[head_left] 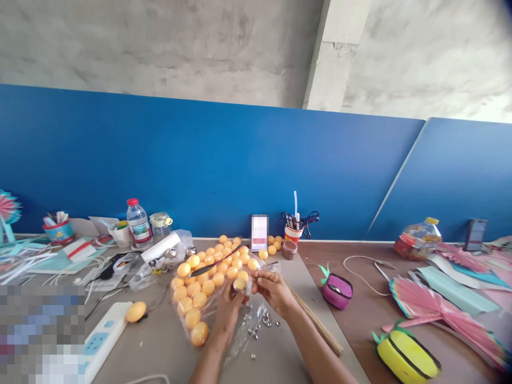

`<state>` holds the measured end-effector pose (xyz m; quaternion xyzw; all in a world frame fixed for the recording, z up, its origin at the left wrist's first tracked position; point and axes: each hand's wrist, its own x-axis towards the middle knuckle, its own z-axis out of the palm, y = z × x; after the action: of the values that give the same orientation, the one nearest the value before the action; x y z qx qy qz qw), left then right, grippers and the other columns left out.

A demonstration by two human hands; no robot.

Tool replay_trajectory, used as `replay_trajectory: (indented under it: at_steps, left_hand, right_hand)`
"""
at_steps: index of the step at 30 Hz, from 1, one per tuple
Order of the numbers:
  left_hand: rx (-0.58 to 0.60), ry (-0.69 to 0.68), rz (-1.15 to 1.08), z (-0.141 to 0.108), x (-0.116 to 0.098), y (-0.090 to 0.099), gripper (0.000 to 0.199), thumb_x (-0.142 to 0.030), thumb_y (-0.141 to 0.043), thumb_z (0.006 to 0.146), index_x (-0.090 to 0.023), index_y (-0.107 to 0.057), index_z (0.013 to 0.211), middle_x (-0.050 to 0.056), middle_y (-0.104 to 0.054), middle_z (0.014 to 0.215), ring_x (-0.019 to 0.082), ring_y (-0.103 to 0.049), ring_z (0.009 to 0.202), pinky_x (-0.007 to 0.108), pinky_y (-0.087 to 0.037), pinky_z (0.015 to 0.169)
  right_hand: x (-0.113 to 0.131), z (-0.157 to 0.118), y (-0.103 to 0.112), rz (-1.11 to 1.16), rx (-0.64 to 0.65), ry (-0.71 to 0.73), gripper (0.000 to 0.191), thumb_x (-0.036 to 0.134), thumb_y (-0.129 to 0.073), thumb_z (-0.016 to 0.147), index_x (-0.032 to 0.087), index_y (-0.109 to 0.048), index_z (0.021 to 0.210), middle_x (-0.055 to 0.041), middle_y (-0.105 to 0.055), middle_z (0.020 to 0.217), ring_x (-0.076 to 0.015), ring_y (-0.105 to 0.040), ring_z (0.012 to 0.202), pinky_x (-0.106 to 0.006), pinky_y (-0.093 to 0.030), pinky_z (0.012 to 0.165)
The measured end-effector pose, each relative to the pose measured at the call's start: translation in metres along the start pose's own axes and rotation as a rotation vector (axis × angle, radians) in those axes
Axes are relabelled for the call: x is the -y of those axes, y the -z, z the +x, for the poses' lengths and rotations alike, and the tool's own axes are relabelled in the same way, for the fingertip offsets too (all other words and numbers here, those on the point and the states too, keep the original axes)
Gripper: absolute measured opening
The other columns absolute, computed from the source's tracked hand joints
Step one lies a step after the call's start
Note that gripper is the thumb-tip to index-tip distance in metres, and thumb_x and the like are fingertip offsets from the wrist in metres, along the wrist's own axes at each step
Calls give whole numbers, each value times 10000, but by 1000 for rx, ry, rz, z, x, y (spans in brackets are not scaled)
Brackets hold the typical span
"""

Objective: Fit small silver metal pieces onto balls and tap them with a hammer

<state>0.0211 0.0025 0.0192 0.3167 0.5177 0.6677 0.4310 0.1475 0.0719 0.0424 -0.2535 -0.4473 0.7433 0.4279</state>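
My left hand (227, 310) grips a small round piece (239, 285) with a silvery rim and a pale yellow middle. Close beside it, my right hand (276, 294) has its thumb and fingers pinched together; what lies between them is too small to make out. A clear plastic bag of orange balls (208, 288) lies just behind and left of my hands, with a dark thin tool (216, 265) resting across it. Below my hands, several small shiny metal pieces (267, 320) are scattered by a crumpled clear plastic bag (242, 333).
A bundle of thin sticks (318, 322) lies right of my right arm. On the left are a power strip (104, 341), an orange ball (136, 312) and a water bottle (139, 223). Purple (338, 292) and yellow (408, 356) pouches sit right. A blue partition (224, 160) stands behind.
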Motion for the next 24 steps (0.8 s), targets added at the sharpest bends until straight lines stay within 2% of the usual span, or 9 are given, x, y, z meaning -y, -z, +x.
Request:
replay_trajectory:
  at_steps: [5,13,24]
  left_hand:
    - [45,-14,-22,3,5,3,341,-368,-738,661,-198,-645,941,40,-653,843,211,-625,750,349,-518,719]
    - [69,-24,-2,2,4,5,369,-367,-717,676,-198,-654,998,46,-667,818,220,-615,709,356,-503,684]
    - [91,-121,163,2,5,9,303,-328,-664,743,-185,-653,1011,60,-683,877,238,-610,791,360,-485,761]
  right_hand:
    - [-11,4,0,-74,-13,-3,224,253,-782,564,169,-658,730,44,-605,604,-85,-513,467,-241,-376,539]
    - [-23,6,0,-302,7,4,133,276,-701,609,159,-651,648,68,-492,465,-69,-385,456,-225,-271,498]
    - [-24,4,-3,-288,37,-35,177,310,-721,626,170,-612,632,33,-582,520,-82,-434,470,-225,-299,512]
